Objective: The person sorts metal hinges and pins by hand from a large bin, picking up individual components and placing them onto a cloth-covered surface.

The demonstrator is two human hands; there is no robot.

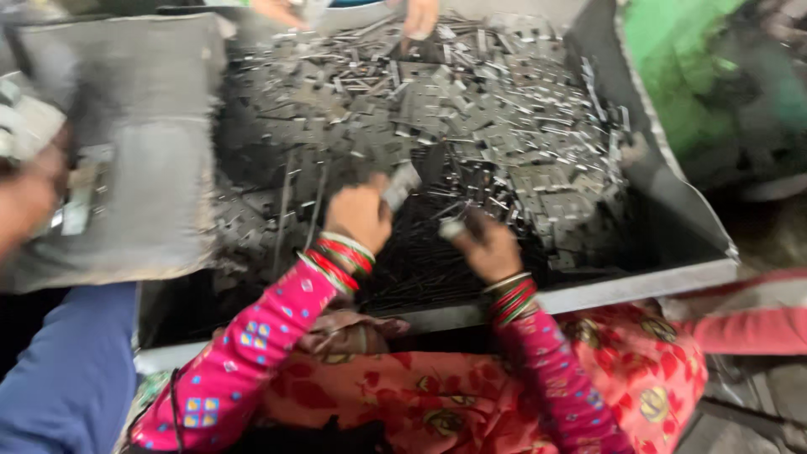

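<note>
Far-left edge: another person's hand [25, 202] and a blue sleeve [71, 370] sit beside a grey sheet-metal flap [143, 143]; this hand holds something pale, too blurred to name.
Tray: a big metal tray [639, 286] holds a heap of small flat metal pieces [471, 118], grey and shiny, piled higher toward the far side; dark thin rods lie in the near part.
Left hand: the left hand [360, 214], with red and green bangles at the wrist, is raised over the near middle of the heap; grip clenched on a small flat metal plate [402, 185] that sticks out up and right of the fingers.
Right hand: the right hand [489, 248], also bangled, sits just right of the left, low over the dark rods; grip closed round a small pale metal piece [452, 227], its shape lost to blur.
Far edge: another person's fingers [419, 17] reach into the heap from the far side.
Right side: green cloth [672, 76] beyond the tray wall.
Risk, judged: stamped edges and rod ends could cut bare fingers; several hands in one heap could collide; a small part could slip from a quick grip back into the pile.
</note>
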